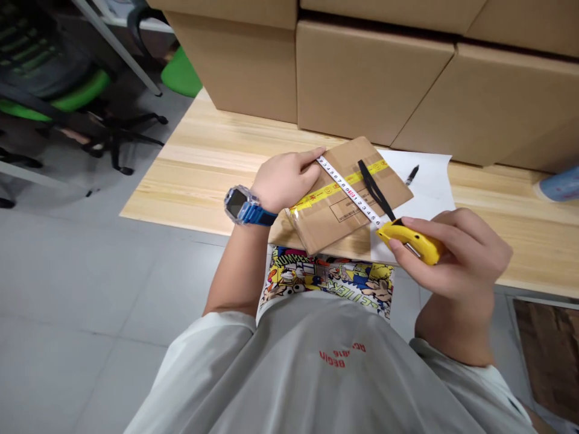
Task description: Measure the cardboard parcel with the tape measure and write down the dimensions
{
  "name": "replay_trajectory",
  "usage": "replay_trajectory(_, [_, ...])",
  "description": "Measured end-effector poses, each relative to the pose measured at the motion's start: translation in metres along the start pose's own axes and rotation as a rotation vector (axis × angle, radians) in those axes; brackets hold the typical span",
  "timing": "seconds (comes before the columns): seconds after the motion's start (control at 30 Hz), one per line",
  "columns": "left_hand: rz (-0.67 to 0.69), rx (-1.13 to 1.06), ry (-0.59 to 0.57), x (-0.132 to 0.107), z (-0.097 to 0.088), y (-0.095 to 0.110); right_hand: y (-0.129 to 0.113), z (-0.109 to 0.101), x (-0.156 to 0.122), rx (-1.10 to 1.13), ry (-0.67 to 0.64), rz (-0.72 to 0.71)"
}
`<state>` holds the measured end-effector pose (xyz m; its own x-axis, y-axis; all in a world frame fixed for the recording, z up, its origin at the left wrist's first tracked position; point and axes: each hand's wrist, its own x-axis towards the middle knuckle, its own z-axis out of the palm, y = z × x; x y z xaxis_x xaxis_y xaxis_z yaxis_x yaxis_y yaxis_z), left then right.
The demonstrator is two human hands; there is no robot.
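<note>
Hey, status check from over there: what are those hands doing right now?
Left hand pinning tape end on cardboard parcel. Right hand gripping yellow tape measure, tape stretched across parcel. Black strap lying across parcel, reaching the tape.

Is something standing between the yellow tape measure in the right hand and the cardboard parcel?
Nothing visible does. The yellow plastic tape measure in the right hand reaches the brown cardboard parcel by its white tape; a thin black strap lies beside that tape.

Pale grey T-shirt (312, 361), red lettering (342, 355); blue wristwatch (246, 206)
</note>
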<state>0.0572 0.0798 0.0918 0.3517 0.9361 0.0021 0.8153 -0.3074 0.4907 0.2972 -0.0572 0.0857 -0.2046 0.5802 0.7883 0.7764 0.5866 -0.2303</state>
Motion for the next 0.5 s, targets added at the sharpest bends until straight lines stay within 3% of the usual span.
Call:
replay_trajectory(0.23, [0.001, -0.001, 0.026, 0.002, 0.004, -0.005, 0.004, 0.007, 0.006, -0.017, 0.021, 0.070])
replay_trajectory(0.37, [0.008, 0.018, 0.036, 0.003, 0.007, -0.005, 0.012, 0.015, 0.023, -0.019, -0.070, 0.081])
replay_trajectory(0.5, [0.063, 0.007, 0.022, 0.001, 0.009, 0.000, 0.024, 0.038, 0.041, -0.034, -0.141, 0.087])
